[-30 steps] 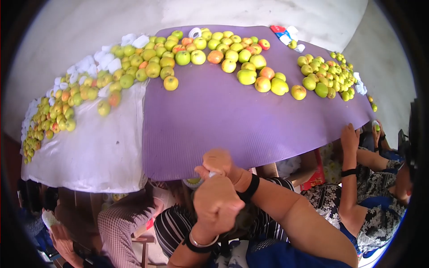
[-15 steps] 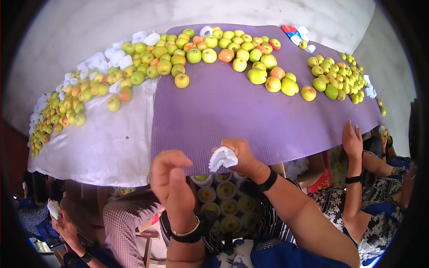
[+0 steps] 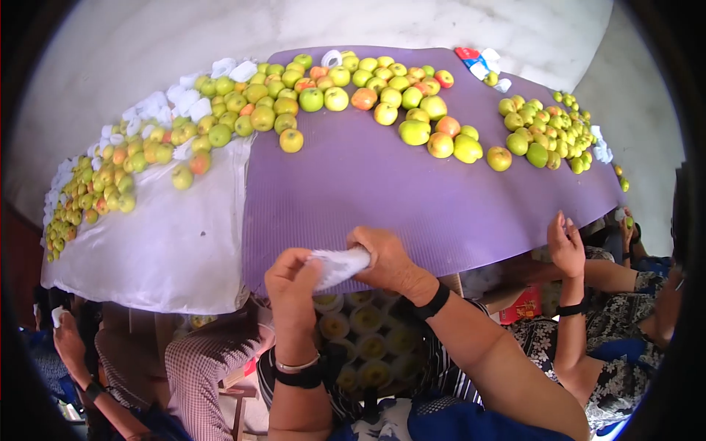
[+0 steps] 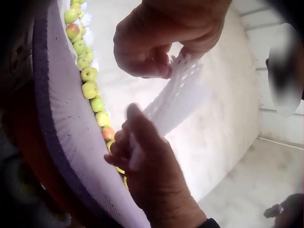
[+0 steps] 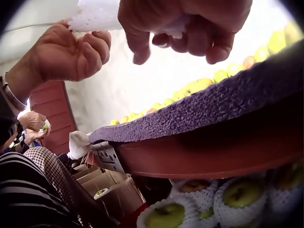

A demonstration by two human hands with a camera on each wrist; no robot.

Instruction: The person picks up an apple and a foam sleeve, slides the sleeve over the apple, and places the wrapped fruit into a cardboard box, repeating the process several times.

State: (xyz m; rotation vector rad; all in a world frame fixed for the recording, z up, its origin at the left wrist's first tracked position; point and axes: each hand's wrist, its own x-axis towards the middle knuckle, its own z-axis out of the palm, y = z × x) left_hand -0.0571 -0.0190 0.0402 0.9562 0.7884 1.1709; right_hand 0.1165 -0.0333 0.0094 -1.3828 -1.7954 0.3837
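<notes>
A white foam net sleeve point(image 3: 338, 266) is stretched between two hands above the table's near edge. The left hand point(image 3: 294, 298) pinches its left end between thumb and fingers. Around the other end curl the fingers of the right hand point(image 3: 390, 261). In the left wrist view, the flattened net point(image 4: 178, 97) runs from the left hand point(image 4: 168, 33) down to the right hand point(image 4: 156, 175). The right wrist view shows the left hand point(image 5: 71, 54) at one end of the net point(image 5: 97, 14) and the right hand point(image 5: 185, 23) at the other. No apple is visible inside it.
Many loose apples point(image 3: 262, 117) and white nets point(image 3: 151, 106) lie along the far side of the purple mat point(image 3: 353, 176) and white cloth point(image 3: 162, 235). Net-wrapped apples point(image 5: 240, 192) sit below the table edge. Other people's hands point(image 3: 566, 250) are at both sides.
The hands were together one second ago, then parted with the net in the right hand alone. The left hand has since come over and taken hold of the net's left end.
</notes>
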